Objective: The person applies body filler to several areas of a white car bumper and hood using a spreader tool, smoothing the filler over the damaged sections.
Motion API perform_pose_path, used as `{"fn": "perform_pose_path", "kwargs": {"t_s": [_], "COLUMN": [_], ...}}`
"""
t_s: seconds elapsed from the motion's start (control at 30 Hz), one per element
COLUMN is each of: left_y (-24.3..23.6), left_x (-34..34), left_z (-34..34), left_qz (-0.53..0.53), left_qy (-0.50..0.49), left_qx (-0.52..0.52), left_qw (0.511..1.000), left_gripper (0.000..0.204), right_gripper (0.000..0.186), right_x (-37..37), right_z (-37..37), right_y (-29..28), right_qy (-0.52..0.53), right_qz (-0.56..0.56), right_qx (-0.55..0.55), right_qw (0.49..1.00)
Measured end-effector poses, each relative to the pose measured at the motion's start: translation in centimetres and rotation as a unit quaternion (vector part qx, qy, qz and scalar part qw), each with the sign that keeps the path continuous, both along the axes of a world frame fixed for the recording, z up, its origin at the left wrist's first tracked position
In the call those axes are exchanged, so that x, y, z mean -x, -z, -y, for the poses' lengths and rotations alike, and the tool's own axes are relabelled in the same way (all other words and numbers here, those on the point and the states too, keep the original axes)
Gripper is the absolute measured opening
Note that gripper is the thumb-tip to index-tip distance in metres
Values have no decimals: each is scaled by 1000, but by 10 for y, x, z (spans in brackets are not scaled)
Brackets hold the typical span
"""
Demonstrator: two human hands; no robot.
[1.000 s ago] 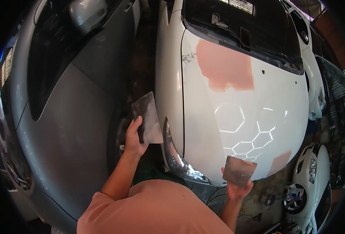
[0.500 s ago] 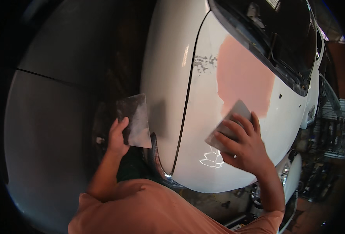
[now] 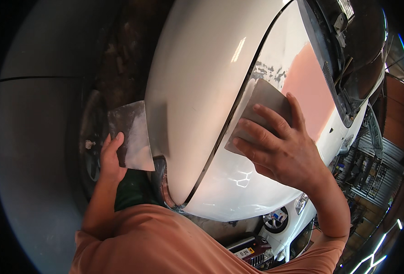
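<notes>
My left hand (image 3: 113, 155) grips a thin, dark flat plate (image 3: 133, 130) smeared with pale paste, thumb on its face, beside the white fender (image 3: 188, 91). My right hand (image 3: 286, 148) spreads its fingers over a grey flat spreader (image 3: 269, 101), holding it against the white hood (image 3: 220, 189). The spreader's left edge lies close to the dark seam (image 3: 238, 105), and a whitish streak (image 3: 247, 93) shows along that edge. Just beyond it are grey chipped spots (image 3: 268, 71). A pink filler patch (image 3: 307, 86) covers the hood to the right, partly hidden by my fingers.
A dark grey car (image 3: 33, 150) stands close on my left, with a wheel (image 3: 91, 141) behind my left hand. The windshield base (image 3: 336, 77) borders the hood at upper right. Another white car (image 3: 286, 228) and a dark car's front (image 3: 252, 249) are low right.
The view has shifted. My right hand and the spreader have moved left and farther up the hood, from the pink patch's near edge to beside the seam. My left hand still holds its plate.
</notes>
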State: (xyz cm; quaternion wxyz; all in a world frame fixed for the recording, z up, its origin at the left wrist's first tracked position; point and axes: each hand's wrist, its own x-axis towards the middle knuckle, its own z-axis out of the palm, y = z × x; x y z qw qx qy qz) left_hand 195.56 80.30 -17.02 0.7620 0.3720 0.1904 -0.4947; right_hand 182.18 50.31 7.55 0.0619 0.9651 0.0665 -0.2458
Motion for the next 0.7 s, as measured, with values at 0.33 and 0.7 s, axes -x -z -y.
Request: {"fn": "perform_pose_path", "kwargs": {"t_s": [0.33, 0.7], "left_y": [3, 8], "left_x": [3, 0], "left_z": [7, 5], "left_qz": [10, 6], "left_qy": [11, 8], "left_qx": [-7, -23], "left_qw": [1000, 1000], "left_gripper": [40, 41], "right_gripper": [60, 51], "right_x": [3, -2], "right_z": [2, 5], "right_y": [9, -2], "right_qy": [-1, -13], "right_qz": [-9, -12], "right_qx": [-2, 6], "right_qw": [1000, 1000]}}
